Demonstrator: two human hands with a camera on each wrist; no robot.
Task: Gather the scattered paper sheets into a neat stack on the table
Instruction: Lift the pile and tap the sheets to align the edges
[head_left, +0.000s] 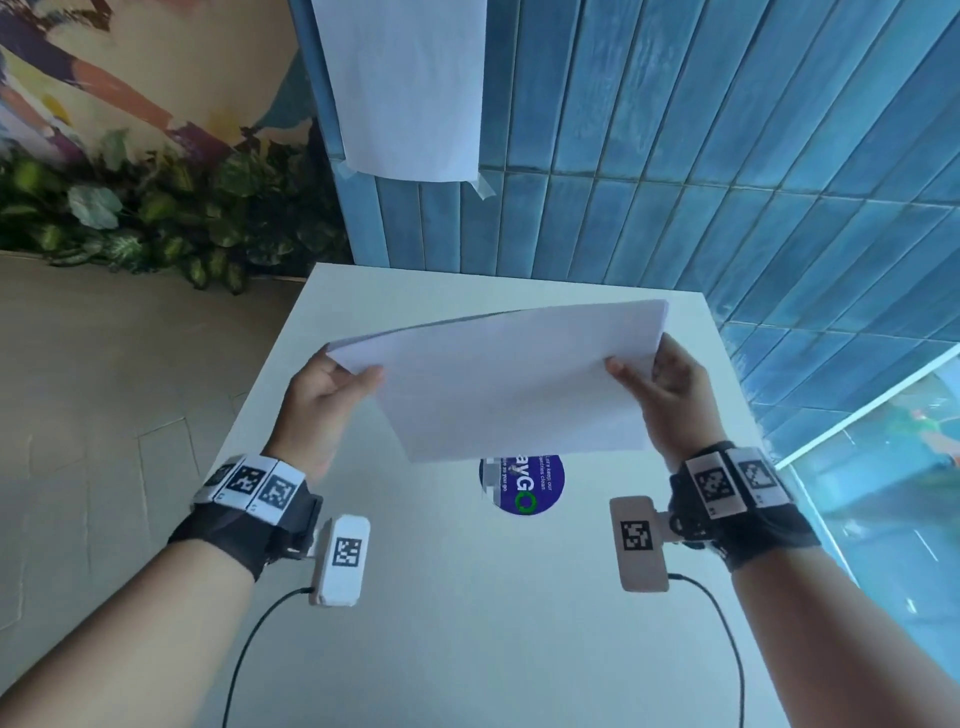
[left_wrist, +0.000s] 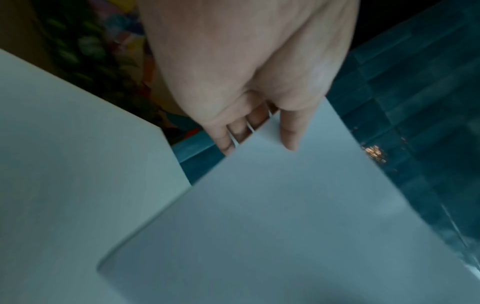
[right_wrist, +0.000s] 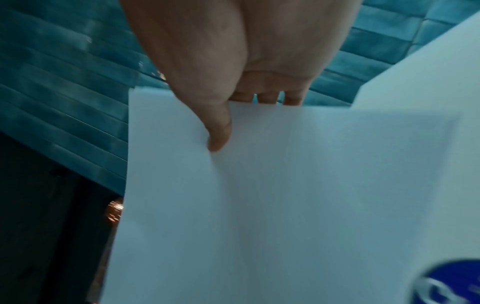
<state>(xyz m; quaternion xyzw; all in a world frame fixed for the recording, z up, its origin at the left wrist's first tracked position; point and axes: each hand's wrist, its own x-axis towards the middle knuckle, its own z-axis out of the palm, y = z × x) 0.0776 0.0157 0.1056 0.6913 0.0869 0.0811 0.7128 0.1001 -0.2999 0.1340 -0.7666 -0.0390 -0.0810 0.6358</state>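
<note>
A stack of white paper sheets (head_left: 514, 384) hangs tilted above the white table (head_left: 447, 597), held at both short ends. My left hand (head_left: 332, 384) pinches the stack's left end, thumb on top and fingers underneath. My right hand (head_left: 660, 379) pinches the right end the same way. In the left wrist view the thumb lies on the sheets (left_wrist: 298, 205) with the fingers (left_wrist: 233, 131) behind the edge. From the right wrist, my thumb presses the top sheet (right_wrist: 285, 195) and the fingers (right_wrist: 267, 98) curl behind.
A round blue sticker (head_left: 524, 488) sits on the table, partly hidden by the stack. Another white sheet (head_left: 410, 88) is taped to the blue tiled wall (head_left: 675, 156) behind the table. Leafy plants (head_left: 156, 218) line the floor at the left.
</note>
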